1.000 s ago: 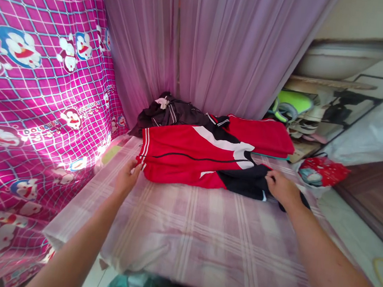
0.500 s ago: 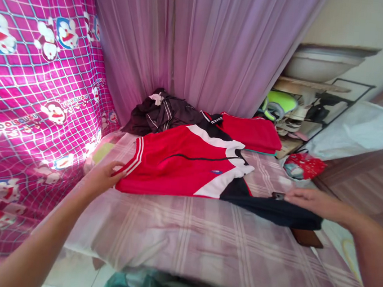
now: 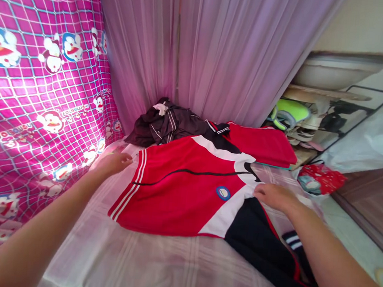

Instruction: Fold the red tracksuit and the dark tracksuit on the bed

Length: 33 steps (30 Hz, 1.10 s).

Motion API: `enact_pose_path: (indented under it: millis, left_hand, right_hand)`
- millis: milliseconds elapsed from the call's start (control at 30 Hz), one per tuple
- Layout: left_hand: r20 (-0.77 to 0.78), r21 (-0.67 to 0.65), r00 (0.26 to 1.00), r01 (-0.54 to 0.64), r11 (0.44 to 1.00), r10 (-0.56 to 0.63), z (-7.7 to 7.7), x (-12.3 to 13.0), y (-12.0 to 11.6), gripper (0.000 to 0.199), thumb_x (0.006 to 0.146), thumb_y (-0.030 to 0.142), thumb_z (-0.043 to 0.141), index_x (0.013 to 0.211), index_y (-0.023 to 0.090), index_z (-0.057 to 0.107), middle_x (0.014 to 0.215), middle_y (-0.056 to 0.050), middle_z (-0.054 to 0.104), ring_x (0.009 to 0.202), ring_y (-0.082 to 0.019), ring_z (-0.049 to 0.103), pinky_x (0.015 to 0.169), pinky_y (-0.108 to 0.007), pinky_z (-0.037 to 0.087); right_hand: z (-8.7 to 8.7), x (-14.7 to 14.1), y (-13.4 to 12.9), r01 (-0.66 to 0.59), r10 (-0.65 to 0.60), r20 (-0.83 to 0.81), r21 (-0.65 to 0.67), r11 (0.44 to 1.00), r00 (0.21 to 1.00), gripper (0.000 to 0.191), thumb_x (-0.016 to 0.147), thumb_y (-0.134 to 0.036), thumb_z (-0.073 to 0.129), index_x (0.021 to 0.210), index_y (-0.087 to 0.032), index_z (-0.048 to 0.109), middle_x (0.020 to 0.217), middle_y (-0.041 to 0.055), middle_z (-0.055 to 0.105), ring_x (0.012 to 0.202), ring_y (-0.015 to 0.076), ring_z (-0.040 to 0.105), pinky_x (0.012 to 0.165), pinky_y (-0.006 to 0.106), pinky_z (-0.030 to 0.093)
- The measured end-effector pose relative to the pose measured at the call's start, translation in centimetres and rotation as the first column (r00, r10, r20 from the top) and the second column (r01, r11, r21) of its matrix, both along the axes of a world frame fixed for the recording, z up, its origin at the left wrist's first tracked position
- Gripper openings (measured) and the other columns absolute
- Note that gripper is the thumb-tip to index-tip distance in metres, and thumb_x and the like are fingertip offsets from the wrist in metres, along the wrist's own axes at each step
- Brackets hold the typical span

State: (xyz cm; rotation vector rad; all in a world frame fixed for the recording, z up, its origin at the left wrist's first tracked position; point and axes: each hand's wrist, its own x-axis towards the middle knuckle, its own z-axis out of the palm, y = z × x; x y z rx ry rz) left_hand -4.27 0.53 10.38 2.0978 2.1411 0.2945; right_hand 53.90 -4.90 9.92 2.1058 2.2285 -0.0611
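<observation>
Though flat, jacket (image 3: 179, 201) against hand (image 3: 272, 196) (right)

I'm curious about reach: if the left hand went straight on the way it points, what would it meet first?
Probably the red jacket's striped hem, though the left hand might pass above it; height is unclear.

The plaid bed (image 3: 152, 266) carries a spread red jacket (image 3: 181, 183), a dark clothing heap (image 3: 176, 124) at far left, and folded red clothing (image 3: 262, 143) at far right.

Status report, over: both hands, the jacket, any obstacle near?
Left hand empty beside hem; right hand at collar. Jacket spread, front up. Dark clothes heaped behind.
</observation>
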Motion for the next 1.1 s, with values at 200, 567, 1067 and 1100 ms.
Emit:
enact_pose_path:
  millis: [200,567,1067,1100]
  left_hand:
    - [-0.054,0.005,0.991,0.123,0.992,-0.123,-1.8,3.2,8.2,0.034,0.075,0.045,0.059,0.099,0.027,0.075,0.111,-0.011,0.074,0.106,-0.030,0.067,0.092,-0.037,0.049]
    - [-0.161,0.073,0.987,-0.015,0.997,0.026,-0.4,0.9,16.8,0.018,0.082,0.038,0.059,0.073,0.022,0.060,0.064,-0.005,0.062,0.086,-0.032,0.066,0.082,-0.046,0.048]
    - [-0.362,0.186,0.931,0.026,0.982,0.044,-0.4,5.2,16.0,0.034,0.097,0.039,0.036,0.097,0.018,0.063,0.089,-0.010,0.069,0.088,-0.033,0.067,0.076,-0.043,0.050]
    - [-0.361,0.202,0.931,0.029,0.979,0.047,-0.1,5.5,16.2,0.035,0.097,0.039,0.035,0.098,0.018,0.063,0.091,-0.011,0.070,0.089,-0.033,0.067,0.077,-0.044,0.050]
  right_hand:
    - [-2.1,-1.2,1.8,-0.003,0.003,0.016,-0.021,1.000,1.000,0.030,0.090,-0.032,0.046,0.099,-0.024,0.074,0.106,0.0093,0.072,0.096,0.0270,0.068,0.077,0.035,0.049]
    - [-1.7,-2.0,3.4,-0.004,0.011,0.059,-0.128,0.992,0.998,0.027,0.092,-0.029,0.046,0.091,-0.023,0.073,0.098,0.0082,0.074,0.094,0.0252,0.069,0.076,0.032,0.047]
    - [0.9,-2.8,14.7,0.403,-0.403,-0.026,0.138,0.905,0.915,0.037,0.095,-0.038,0.047,0.117,-0.016,0.068,0.111,0.0196,0.072,0.105,0.0319,0.068,0.082,0.038,0.051]
    - [0.8,-2.7,14.7,0.441,-0.445,-0.027,0.205,0.874,0.895,0.039,0.096,-0.037,0.044,0.120,-0.014,0.066,0.110,0.0219,0.072,0.104,0.0326,0.068,0.082,0.039,0.051]
